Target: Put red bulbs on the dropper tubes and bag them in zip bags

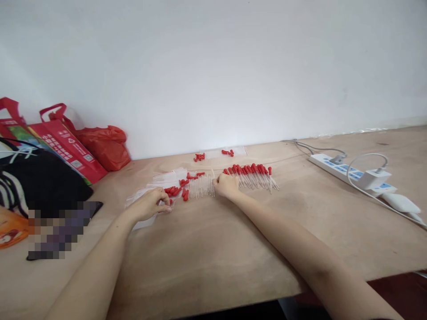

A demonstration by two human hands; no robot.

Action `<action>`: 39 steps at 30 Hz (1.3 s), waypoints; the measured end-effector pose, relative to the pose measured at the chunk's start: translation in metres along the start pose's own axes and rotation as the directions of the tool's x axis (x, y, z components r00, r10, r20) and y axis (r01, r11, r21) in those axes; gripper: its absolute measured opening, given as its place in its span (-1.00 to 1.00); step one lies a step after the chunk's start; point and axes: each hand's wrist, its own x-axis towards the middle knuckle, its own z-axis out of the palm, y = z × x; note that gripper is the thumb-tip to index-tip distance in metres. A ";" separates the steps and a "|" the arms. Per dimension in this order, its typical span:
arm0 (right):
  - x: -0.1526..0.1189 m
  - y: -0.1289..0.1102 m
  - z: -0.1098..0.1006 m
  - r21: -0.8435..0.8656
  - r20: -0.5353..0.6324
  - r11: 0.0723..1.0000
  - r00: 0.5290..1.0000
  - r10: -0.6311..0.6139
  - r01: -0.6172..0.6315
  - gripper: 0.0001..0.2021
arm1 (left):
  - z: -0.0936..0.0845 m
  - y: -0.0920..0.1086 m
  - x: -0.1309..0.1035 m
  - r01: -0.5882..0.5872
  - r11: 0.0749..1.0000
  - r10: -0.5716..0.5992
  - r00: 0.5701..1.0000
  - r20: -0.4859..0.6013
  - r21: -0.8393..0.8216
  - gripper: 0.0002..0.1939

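Near the middle of the wooden table, my right hand (227, 185) has its fingers closed on a thin clear glass tube (213, 175), at the right end of a row of bare tubes (200, 186). To its right lies a row of tubes fitted with red rubber bulbs (251, 170). My left hand (154, 204) is over clear plastic bags (167, 178), beside loose red bulbs (172, 191); its fingers are curled with thumb and fingertips apart, and nothing shows between them.
More red bulbs (199, 157) lie by a plastic bag near the wall. A white power strip (336, 168) with chargers and cables lies at the right. On the left are red bags (106, 144), black cloth (43, 182) and a blurred flat dark object (66, 231).
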 end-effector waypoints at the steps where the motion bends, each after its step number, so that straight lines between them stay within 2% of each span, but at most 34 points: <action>1: -0.002 0.005 -0.002 0.027 -0.037 0.999 0.999 -0.032 0.033 -0.73 | 0.000 0.002 0.000 -0.014 0.999 0.014 1.000 0.005 -0.051 -0.83; 4: -0.010 0.031 -0.007 0.146 -0.168 0.964 0.966 -0.195 0.220 -0.79 | 0.008 0.014 0.003 -0.057 0.959 0.053 0.998 -0.021 -0.279 -0.79; 7: -0.022 0.066 -0.012 0.221 -0.247 0.878 0.895 -0.371 0.424 -0.84 | 0.030 0.033 0.009 -0.141 0.843 0.063 0.984 -0.166 -0.518 -0.77; 10: -0.037 0.099 -0.018 0.178 -0.270 0.839 0.845 -0.461 0.514 -0.81 | 0.059 0.057 0.017 -0.215 0.702 0.014 0.958 -0.288 -0.680 -0.73; 12: -0.046 0.112 -0.021 0.116 -0.267 0.833 0.824 -0.499 0.542 -0.77 | 0.075 0.072 0.021 -0.207 0.674 0.024 0.966 -0.258 -0.709 -0.74; 15: -0.056 0.115 -0.025 0.068 -0.233 0.820 0.808 -0.541 0.569 -0.78 | 0.091 0.087 0.026 -0.164 0.710 -0.046 0.960 -0.277 -0.685 -0.78; 17: -0.060 0.110 -0.026 0.057 -0.210 0.807 0.797 -0.566 0.588 -0.81 | 0.095 0.091 0.029 -0.137 0.709 -0.104 0.950 -0.295 -0.691 -0.80; 19: -0.062 0.102 -0.026 0.034 -0.191 0.787 0.777 -0.600 0.616 -0.83 | 0.097 0.092 0.030 -0.133 0.700 -0.112 0.950 -0.292 -0.702 -0.80; 21: -0.063 0.095 -0.024 0.000 -0.186 0.763 0.749 -0.635 0.647 -0.83 | 0.096 0.092 0.030 -0.168 0.724 -0.076 0.945 -0.319 -0.669 -0.80; 23: -0.064 0.090 -0.022 -0.031 -0.196 0.748 0.730 -0.655 0.662 -0.82 | 0.094 0.093 0.029 -0.207 0.789 -0.020 0.933 -0.360 -0.579 -0.80; 27: -0.065 0.087 -0.020 -0.052 -0.203 0.741 0.719 -0.665 0.670 -0.82 | 0.091 0.095 0.027 -0.225 0.896 0.070 0.923 -0.379 -0.382 -0.81; 30: -0.065 0.085 -0.020 -0.048 -0.193 0.735 0.716 -0.671 0.676 -0.82 | 0.090 0.096 0.026 -0.234 0.915 0.099 0.920 -0.379 -0.329 -0.80; 34: -0.065 0.081 -0.018 -0.048 -0.200 0.714 0.694 -0.692 0.698 -0.83 | 0.089 0.096 0.027 -0.289 0.922 0.163 0.894 -0.417 -0.259 -0.82; 39: -0.065 0.078 -0.017 -0.049 -0.213 0.699 0.677 -0.705 0.713 -0.83 | 0.089 0.096 0.027 -0.268 0.953 0.184 0.884 -0.429 -0.143 -0.85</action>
